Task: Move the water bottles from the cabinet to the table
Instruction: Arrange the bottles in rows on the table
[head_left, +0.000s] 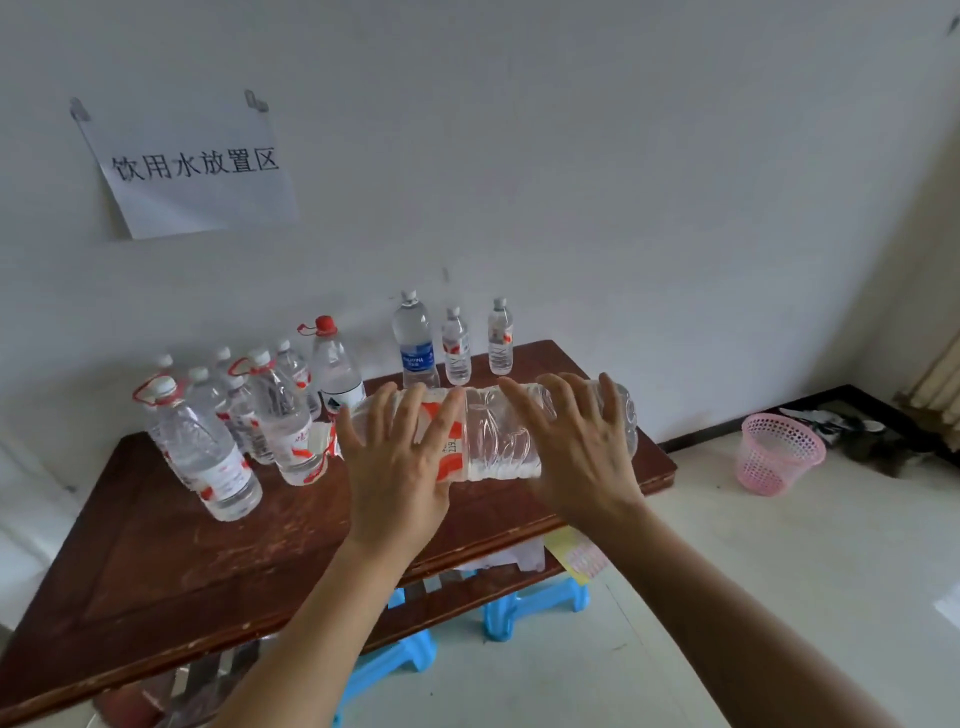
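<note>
Brown wooden table (171, 561) against white wall (623, 182)

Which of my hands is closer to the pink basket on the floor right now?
Right. Your right hand holds the large bottle at its end toward the pink basket; your left hand holds the labelled part, farther away.

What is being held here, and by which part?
A large water bottle, held sideways: left hand over its red-and-white label, right hand over the clear ribbed body.
</note>
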